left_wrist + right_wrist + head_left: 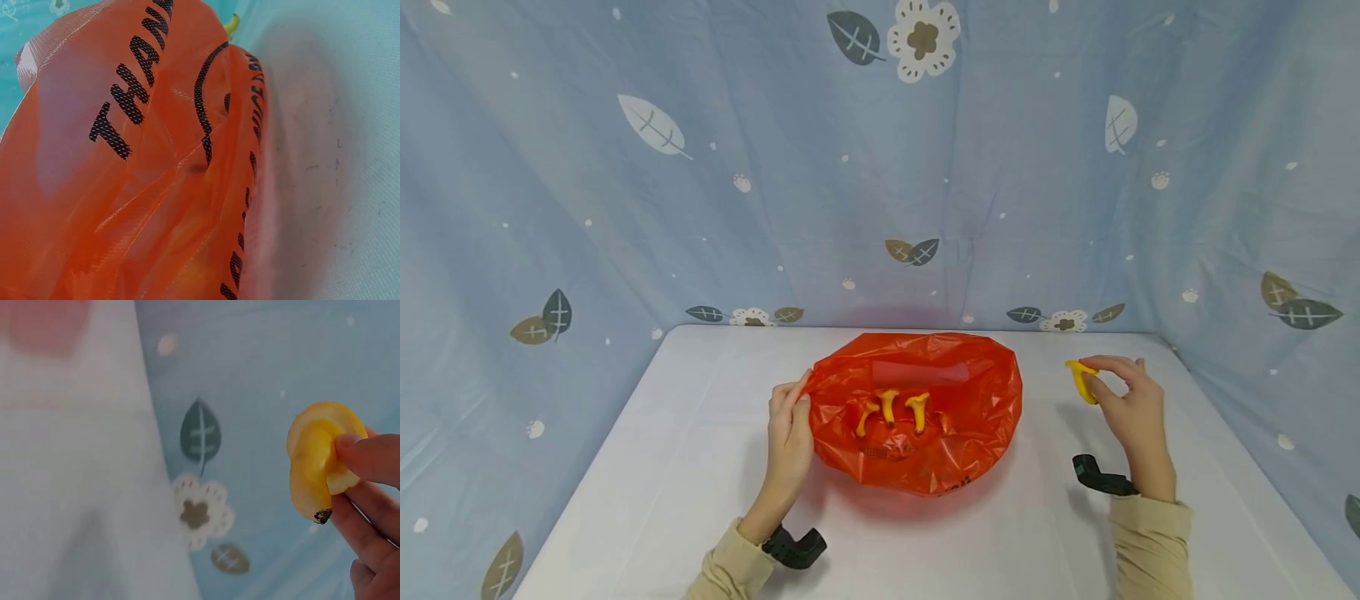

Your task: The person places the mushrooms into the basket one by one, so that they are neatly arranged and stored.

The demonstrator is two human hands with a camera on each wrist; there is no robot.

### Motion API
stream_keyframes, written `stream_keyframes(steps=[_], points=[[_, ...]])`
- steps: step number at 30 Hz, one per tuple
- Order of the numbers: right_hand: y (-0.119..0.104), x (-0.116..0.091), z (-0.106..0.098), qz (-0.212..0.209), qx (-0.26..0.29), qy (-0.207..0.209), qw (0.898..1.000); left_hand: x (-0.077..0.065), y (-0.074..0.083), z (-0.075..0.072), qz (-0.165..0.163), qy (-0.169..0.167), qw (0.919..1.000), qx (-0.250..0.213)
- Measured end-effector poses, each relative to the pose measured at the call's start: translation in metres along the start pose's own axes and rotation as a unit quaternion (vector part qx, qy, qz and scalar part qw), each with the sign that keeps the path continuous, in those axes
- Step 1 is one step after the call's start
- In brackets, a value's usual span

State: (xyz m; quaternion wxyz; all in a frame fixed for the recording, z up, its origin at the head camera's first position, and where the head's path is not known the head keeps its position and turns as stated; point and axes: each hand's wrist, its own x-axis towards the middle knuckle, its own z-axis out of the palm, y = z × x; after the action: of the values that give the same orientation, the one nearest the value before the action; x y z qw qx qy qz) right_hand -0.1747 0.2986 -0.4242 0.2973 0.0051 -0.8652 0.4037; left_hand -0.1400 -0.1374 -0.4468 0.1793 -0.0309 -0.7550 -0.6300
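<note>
A red plastic bag lies spread with its mouth open in the middle of the white table. Inside it are three yellow mushrooms with flared caps. My left hand pinches the bag's left rim between thumb and fingers. Black printed letters cover the bag in the left wrist view, where the left hand is out of sight. To the right of the bag, apart from it and above the table, my right hand pinches another yellow mushroom. Its curved stem ends in a dark tip.
The white table reaches back to a blue curtain printed with leaves and flowers. Black wrist cameras are strapped to both wrists, the left camera low by the front and the right camera above the table.
</note>
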Motion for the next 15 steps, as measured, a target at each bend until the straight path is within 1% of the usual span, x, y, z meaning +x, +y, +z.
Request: stream_keyframes(steps=[5,10,15], points=[[-0.018,0.003,0.005,-0.030,0.023,0.001,0.999,0.000,-0.001,0.000,-0.001,-0.002,1.0000,-0.002],[-0.041,0.002,0.012,-0.038,0.042,-0.002,0.998,0.000,-0.001,0.001,0.000,-0.005,1.0000,-0.004],[-0.058,-0.001,0.021,-0.057,0.059,-0.013,0.997,0.001,-0.002,0.001,-0.001,-0.006,1.0000,-0.005]])
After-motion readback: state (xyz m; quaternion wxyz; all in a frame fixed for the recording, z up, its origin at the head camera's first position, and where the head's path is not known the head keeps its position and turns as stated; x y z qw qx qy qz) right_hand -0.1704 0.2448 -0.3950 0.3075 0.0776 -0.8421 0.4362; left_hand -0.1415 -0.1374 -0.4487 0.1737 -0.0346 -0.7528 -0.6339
